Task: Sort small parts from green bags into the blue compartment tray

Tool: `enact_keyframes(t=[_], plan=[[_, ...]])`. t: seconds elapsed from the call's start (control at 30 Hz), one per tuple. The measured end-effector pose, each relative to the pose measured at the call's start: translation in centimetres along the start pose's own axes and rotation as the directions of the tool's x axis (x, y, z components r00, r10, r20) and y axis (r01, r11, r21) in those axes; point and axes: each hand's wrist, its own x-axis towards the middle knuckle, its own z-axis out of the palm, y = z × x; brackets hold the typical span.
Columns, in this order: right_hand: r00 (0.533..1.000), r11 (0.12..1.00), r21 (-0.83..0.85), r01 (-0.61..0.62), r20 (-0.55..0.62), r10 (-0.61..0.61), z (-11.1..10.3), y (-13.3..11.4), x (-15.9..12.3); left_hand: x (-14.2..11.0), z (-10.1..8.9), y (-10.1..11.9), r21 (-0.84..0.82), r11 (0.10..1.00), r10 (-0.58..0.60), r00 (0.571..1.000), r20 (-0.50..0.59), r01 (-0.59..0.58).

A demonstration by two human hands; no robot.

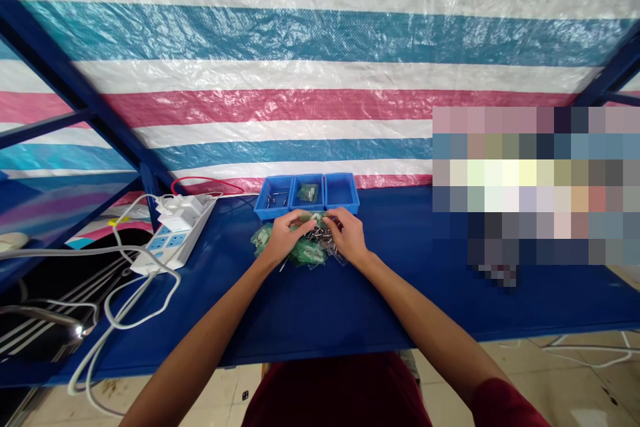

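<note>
Both my hands rest on a heap of small clear bags (306, 252) with green parts and loose metal screws (320, 235) on the blue table (410, 280). My left hand (284, 235) has its fingers curled down into the heap on its left side. My right hand (350, 233) is curled on the right side, fingertips among the screws. What each pinches is too small to make out. Just behind the heap stand three blue bins (306, 195) in a row: the left one holds a few screws, the middle one a green bag.
A white power strip (176, 232) with plugs and white cables (120, 293) lies at the left of the table. A striped tarp (320, 67) hangs behind. A blurred patch covers the right. The table's front edge is near my body.
</note>
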Motion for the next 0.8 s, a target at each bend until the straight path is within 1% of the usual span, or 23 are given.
enact_keyframes(t=[0.07,0.2,0.37,0.43,0.5,0.6,0.67,0.73,0.8], plan=[[1.000,1.000,0.011,-0.003,-0.004,0.003,0.0,-0.1,0.0,-0.1,0.1,0.1,0.019,1.000,0.021,1.000,-0.001,-0.021],[0.999,0.999,0.015,-0.029,0.019,0.028,0.0,-0.3,0.0,-0.1,0.2,0.3,-0.023,0.999,0.039,0.999,-0.008,-0.039],[0.997,0.999,0.033,-0.043,0.058,0.041,-0.1,-0.3,0.0,-0.5,0.1,0.3,-0.021,0.999,0.039,0.999,0.002,-0.039],[0.997,0.998,0.026,-0.054,0.054,0.053,-0.1,-0.3,0.0,-0.5,0.1,0.2,-0.039,0.999,0.036,0.999,0.005,-0.035],[0.997,0.998,0.010,-0.068,0.032,0.067,-0.1,-0.3,0.0,0.1,0.1,0.1,-0.071,0.997,0.024,1.000,-0.020,-0.025],[0.997,0.997,-0.002,-0.082,0.013,0.082,-0.2,-0.3,0.0,2.0,0.0,0.0,-0.082,0.997,-0.007,0.994,-0.112,-0.002],[0.996,0.996,-0.006,-0.084,0.018,0.084,-0.2,-0.3,0.0,3.3,-0.2,-0.2,-0.035,0.999,-0.031,0.988,-0.152,0.026],[0.996,0.997,-0.014,-0.080,0.023,0.081,-0.2,-0.3,0.0,4.1,-0.7,-0.3,0.098,0.993,-0.038,0.977,-0.210,0.060],[0.997,0.997,-0.016,-0.072,0.027,0.073,-0.2,-0.3,0.0,4.0,-1.4,-0.5,0.291,0.956,0.054,0.948,-0.314,0.042]])
